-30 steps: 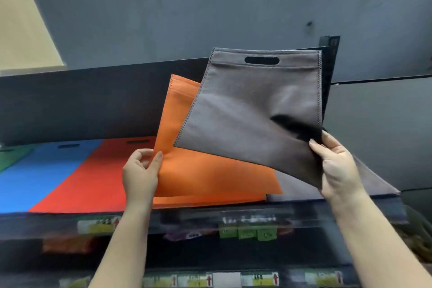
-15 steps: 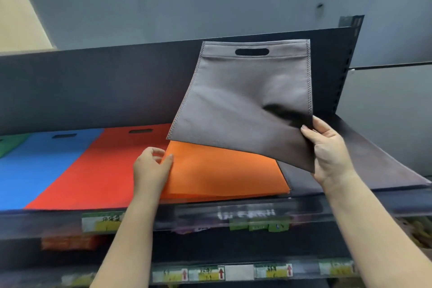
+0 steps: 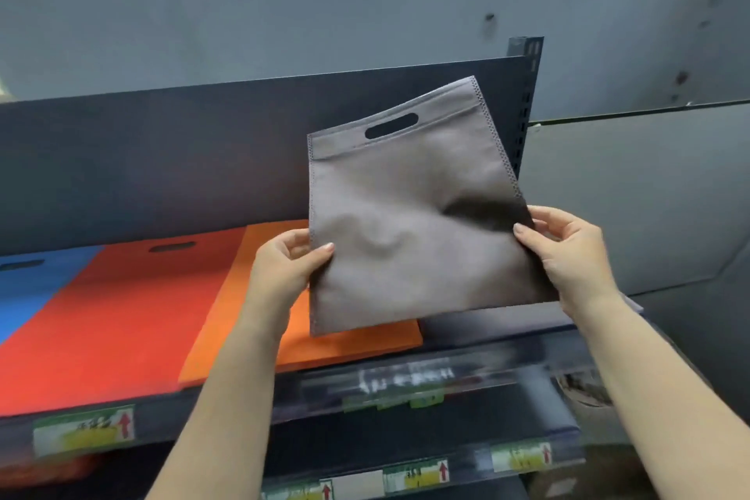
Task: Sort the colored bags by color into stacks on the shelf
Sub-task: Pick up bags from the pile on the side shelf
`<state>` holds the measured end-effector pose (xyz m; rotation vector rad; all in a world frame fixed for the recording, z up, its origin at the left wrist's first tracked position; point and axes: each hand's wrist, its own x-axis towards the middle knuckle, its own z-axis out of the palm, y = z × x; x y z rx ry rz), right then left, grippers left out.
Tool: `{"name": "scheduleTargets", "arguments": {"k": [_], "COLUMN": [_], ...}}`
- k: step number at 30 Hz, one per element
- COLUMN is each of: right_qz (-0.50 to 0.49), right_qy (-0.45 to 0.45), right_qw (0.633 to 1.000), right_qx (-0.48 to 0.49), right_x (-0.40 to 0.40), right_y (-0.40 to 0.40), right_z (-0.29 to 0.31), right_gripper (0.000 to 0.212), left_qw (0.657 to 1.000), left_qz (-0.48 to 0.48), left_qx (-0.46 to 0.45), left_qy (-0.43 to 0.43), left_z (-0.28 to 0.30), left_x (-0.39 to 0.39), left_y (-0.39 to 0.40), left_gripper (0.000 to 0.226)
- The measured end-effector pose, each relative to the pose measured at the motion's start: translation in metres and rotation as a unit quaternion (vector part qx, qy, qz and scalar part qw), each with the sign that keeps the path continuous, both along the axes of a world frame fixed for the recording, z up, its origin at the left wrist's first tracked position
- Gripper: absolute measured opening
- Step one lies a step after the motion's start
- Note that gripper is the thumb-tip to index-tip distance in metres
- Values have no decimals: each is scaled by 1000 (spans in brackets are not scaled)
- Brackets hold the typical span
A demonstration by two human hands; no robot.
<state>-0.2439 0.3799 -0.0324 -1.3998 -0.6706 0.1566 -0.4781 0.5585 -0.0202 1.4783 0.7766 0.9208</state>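
A grey bag [image 3: 410,223] with a cut-out handle is held up above the shelf, tilted with its handle end upward. My left hand [image 3: 284,272] pinches its left edge and my right hand [image 3: 568,252] pinches its right edge. Under it on the shelf lies an orange stack [image 3: 357,341]. A red stack [image 3: 121,317] lies left of that, and a blue stack [image 3: 28,288] at the far left. A grey stack [image 3: 487,323] shows below the held bag at the right.
The shelf's front rail [image 3: 406,382] carries price labels. A dark back panel [image 3: 162,158] stands behind the stacks, with a slotted upright post [image 3: 527,93] at its right end. Lower shelves with more labels [image 3: 418,475] run beneath.
My left hand has left the orange stack and taken the grey bag's left edge. The bag has swung right and down, its handle end now tilted. The view has shifted right.
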Motion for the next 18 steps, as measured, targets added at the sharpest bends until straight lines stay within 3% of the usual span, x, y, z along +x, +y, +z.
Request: {"name": "scheduleTargets", "arguments": {"k": [3,6,14,18], "right_qz": [-115,-166,-104,-109], "right_qy": [-147,-215,-226,-243], "right_qw": [975,942,861,861], "right_qx": [-118,-195,-444,-433], "right_x": [28,51,91,103], "right_y": [-22,-39,-59,-89], "right_z": [3,2,-21,-14], "right_gripper": [17,16,42,51], "left_qw": [991,966,879,875], "left_qz": [35,58,29,50], "left_qx": [109,212,285,315], "left_qy": [71,133,381,365], "left_z": [-8,-15,-27,-17], "left_x": [37,70,110,119], "left_y": [-13,-26,-51,-79], "left_gripper": [18,19,45,48]}}
